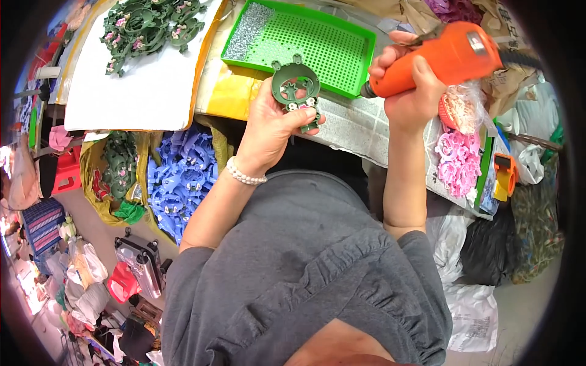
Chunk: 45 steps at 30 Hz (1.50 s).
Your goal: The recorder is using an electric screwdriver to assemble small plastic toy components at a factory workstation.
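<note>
Mid-cycle on one piece, I'd say: a dark green plastic part (296, 71) is up in the left hand (271, 125), above the near edge of the bench (354, 119) and just in front of the green tray (317, 55). Done on it so far: round frame with small ears on top, cream flowers (293, 107) and a bit of pink on its lower end. Left to do: can't confirm; any fastener seated or missing is too small to make out. Left hand pinches the part low down, thumb across the front by the flowers, fingers behind. Right hand (417, 100) is wrapped round an orange power tool (439, 64), nose pointing left and down. Tool tip (368, 89) shows by the tray's near right corner, well apart from the part, so tool isn't on the work; can't tell if the tip touches the tray. Tray has small silvery bits (247, 30) heaped at its left end, look like screws, so my guess is supply is fine. Batch status: a pile of similar green parts (152, 30) sits on the white board (134, 91), left of the tray, pink trim on several; finished or waiting, can't say. More green pieces (119, 161) in a sack below left, blue parts (183, 183) beside them, pink parts (458, 161) at right.
</note>
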Tool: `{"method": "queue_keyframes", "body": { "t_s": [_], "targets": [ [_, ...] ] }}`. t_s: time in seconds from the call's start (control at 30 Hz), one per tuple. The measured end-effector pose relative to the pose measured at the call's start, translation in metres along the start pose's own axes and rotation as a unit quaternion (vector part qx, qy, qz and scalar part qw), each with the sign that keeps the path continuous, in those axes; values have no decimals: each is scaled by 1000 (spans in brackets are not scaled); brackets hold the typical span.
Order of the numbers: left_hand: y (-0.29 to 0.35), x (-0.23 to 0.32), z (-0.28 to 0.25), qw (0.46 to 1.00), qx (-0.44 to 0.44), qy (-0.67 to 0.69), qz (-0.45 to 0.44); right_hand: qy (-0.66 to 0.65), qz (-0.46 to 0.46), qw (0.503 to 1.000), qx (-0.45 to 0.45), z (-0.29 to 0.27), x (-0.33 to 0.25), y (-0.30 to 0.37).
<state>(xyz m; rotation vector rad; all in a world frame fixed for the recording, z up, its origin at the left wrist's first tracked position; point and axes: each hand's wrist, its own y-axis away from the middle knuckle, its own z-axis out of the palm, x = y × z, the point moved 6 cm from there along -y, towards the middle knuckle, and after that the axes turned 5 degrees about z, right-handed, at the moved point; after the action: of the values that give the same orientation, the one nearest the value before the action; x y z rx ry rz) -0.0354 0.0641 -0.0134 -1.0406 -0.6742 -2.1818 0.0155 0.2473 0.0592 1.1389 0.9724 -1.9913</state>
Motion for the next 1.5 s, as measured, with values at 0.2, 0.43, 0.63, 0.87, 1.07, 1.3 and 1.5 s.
{"method": "queue_keyframes", "body": {
  "t_s": [0.2, 0.43, 0.63, 0.87, 1.07, 1.3, 1.5],
  "targets": [
    [-1, -5, 4, 1000, 12, 2, 9, -56, -83, 983, -152, 36, -34, 17],
    [0, -8, 6, 1000, 25, -5, 17, -105, -58, 971, -207, 56, -27, 27],
    [1, -8, 7, 999, 11, -33, 22, -94, -34, 978, -185, 57, -12, 30],
    [0, -6, 11, 999, 25, -34, 30, -85, -30, 981, -175, 56, -6, 30],
    [1, -9, 11, 998, 44, -40, 31, -8, 2, 992, -129, 58, -7, 39],
    [4, -21, 10, 995, 68, -53, 40, 69, 38, 990, -116, 59, 1, 49],
    [3, -18, 9, 999, 30, -23, 25, 59, 23, 989, -134, 62, -2, 46]
  ]
}}
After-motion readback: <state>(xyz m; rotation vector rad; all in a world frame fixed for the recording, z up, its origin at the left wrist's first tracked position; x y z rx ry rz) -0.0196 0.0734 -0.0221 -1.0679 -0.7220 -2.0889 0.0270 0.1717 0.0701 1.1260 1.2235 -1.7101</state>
